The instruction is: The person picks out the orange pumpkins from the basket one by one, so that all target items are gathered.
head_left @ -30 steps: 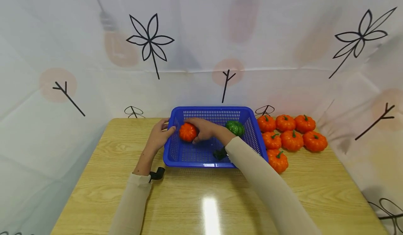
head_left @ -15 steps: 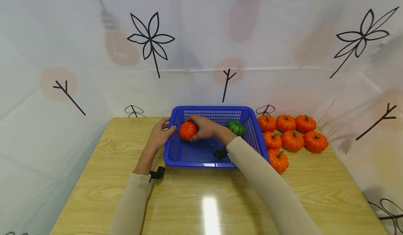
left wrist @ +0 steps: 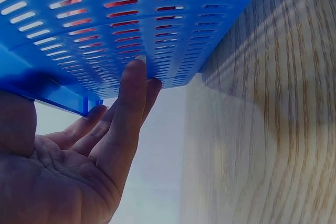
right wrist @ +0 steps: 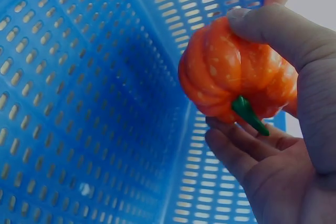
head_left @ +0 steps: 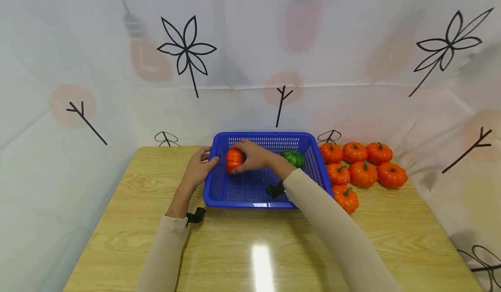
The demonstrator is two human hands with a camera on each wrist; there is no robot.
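Observation:
Inside the blue plastic basket (head_left: 250, 204), my right hand (head_left: 256, 157) grips a small orange pumpkin (head_left: 233, 160) near the left wall. The right wrist view shows that pumpkin (right wrist: 236, 72) tipped sideways, its green stem toward my palm, with thumb on one side and fingers on the other, raised off the basket floor. My left hand (head_left: 198, 168) holds the basket's left rim, thumb over the top. Its fingers (left wrist: 131, 93) lie against the slotted outer wall in the left wrist view. A green pumpkin (head_left: 292, 159) sits at the basket's right side, partly behind my right forearm.
Several orange pumpkins (head_left: 363, 174) stand in rows on the wooden table (head_left: 129, 205), right of the basket. A white patterned cloth (head_left: 250, 57) hangs behind the table and along its sides. Each wrist carries a small black camera.
The pumpkin in my right hand has turned onto its side and come up a little. My right hand has risen slightly with it. The left hand stays on the rim.

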